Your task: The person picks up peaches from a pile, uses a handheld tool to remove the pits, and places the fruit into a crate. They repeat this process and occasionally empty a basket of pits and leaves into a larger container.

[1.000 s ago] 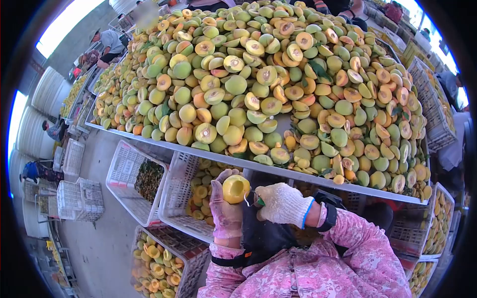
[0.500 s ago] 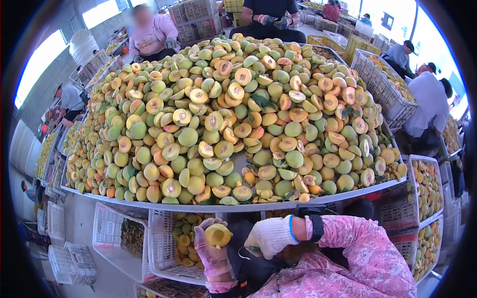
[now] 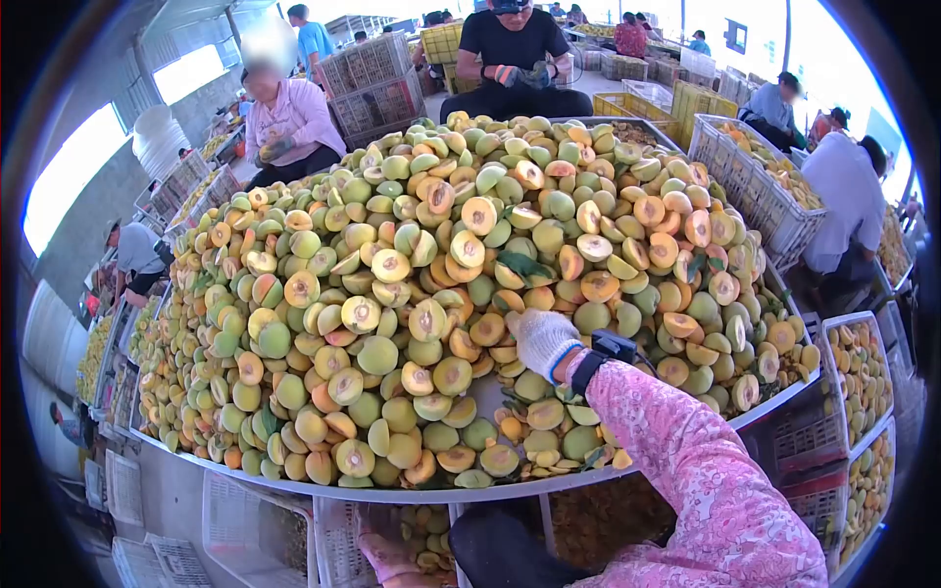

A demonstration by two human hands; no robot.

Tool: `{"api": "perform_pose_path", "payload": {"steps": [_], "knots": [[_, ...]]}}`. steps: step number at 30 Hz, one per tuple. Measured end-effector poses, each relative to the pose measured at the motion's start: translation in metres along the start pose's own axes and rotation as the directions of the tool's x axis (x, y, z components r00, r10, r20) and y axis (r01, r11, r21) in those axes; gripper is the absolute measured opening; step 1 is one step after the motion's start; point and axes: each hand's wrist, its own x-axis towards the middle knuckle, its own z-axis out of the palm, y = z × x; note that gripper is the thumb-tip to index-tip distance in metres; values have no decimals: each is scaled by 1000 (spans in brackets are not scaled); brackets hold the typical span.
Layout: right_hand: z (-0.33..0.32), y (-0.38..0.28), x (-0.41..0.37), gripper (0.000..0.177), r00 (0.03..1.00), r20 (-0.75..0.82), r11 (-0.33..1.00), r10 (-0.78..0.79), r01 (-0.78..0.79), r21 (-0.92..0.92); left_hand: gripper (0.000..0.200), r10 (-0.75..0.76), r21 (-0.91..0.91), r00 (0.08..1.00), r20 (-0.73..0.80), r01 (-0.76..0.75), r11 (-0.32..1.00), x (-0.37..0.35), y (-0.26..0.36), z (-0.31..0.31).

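Observation:
A big heap of halved and whole green-yellow stone fruit, which look like apricots or peaches, fills the metal-edged table. My right hand, in a white knit glove, reaches into the middle of the heap. Its fingertips are against the fruit and partly hidden, so a grip cannot be made out. Low down at the bottom edge is my left hand in a pinkish glove, blurred, beside a white crate with fruit in it. Its fingers do not show clearly.
White crates of fruit stand at the right. Another white crate is at the lower left. Across the table sit a person in a black shirt and a person in a pink top. A loaded crate stands at the back right.
My right hand has moved up and forward from near my lap onto the heap. My left hand has dropped lower; the fruit it held no longer shows. The view has tilted upward.

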Motion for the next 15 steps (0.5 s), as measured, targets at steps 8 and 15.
{"api": "perform_pose_path", "payload": {"steps": [8, 15], "knots": [[-5, 18, -8, 31, 999, -43, 981, -33, 41, 190, 31, -51, -178, 984, -171, 20, 984, -67, 25, 25], [-46, -6, -122, 25, 993, -93, 522, 71, 42, 852, 38, 89, -100, 972, 218, -68, 993, -129, 53, 132]]}}
